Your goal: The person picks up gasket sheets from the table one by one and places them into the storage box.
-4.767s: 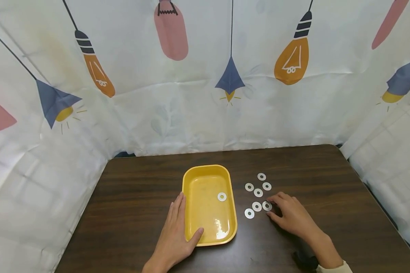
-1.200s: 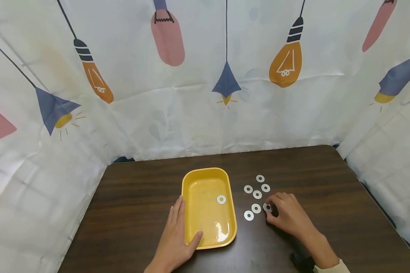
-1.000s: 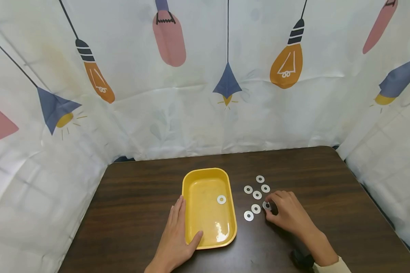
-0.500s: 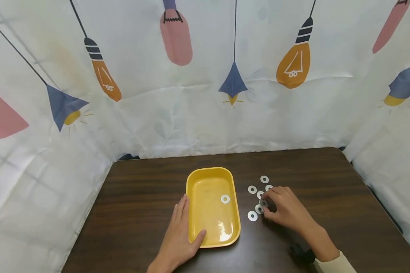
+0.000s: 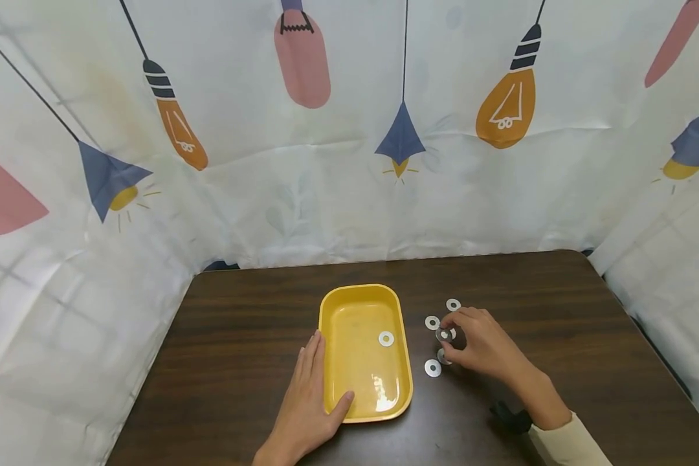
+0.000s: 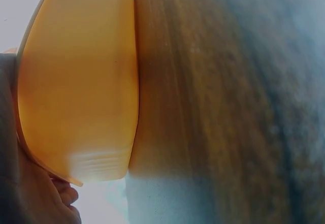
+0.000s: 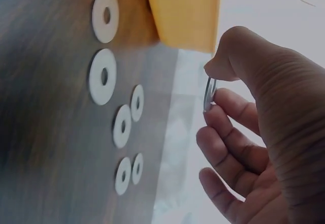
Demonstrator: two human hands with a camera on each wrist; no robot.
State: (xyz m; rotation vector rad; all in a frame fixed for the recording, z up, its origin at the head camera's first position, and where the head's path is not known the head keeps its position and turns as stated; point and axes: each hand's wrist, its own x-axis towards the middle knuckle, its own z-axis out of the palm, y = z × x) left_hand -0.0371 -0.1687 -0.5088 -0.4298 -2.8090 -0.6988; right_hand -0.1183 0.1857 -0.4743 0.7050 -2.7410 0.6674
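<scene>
A yellow tray [image 5: 355, 372] stands on the table, with one white washer [image 5: 386, 345] lying inside. My left hand [image 5: 307, 401] rests along its left side, fingers straight against the outer wall and thumb over the near rim. Between thumb and fingertips my right hand [image 5: 483, 343] pinches a thin washer [image 7: 206, 94], raised above the table to the right of the tray. Several other flat washers [image 7: 96, 89] lie below and around that hand, which partly covers some of them in the head view.
The brown wooden table [image 5: 239, 336] carries everything. A black strap-like object [image 5: 511, 419] shows by the right wrist, at a light sleeve [image 5: 567, 443]. Behind hangs a white curtain [image 5: 326, 213] printed with lamps and bulbs.
My right hand has pinched a washer from the right end of the near row, lifted it and moved left and away over the other washers. The left hand keeps its place on the tray.
</scene>
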